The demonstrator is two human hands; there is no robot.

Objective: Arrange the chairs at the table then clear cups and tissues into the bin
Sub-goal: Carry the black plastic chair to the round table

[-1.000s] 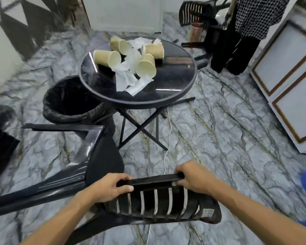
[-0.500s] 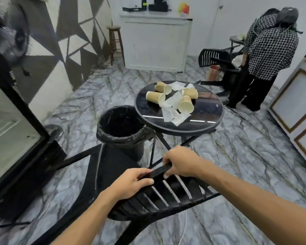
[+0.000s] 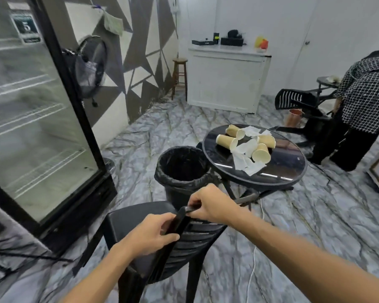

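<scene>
Both hands (image 3: 149, 234) grip black chair (image 3: 190, 237) backrest

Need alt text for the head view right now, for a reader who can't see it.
Both hands, left hand and right hand, grip the top rail of a black chair. Beyond stand a lined bin and a round table littered with paper cups and tissues.

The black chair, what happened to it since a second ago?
Both hands, left and right, kept gripping the black chair by its backrest and swung it up from lying tipped over to nearly standing. The paper cups and tissues stayed on the table.
</scene>
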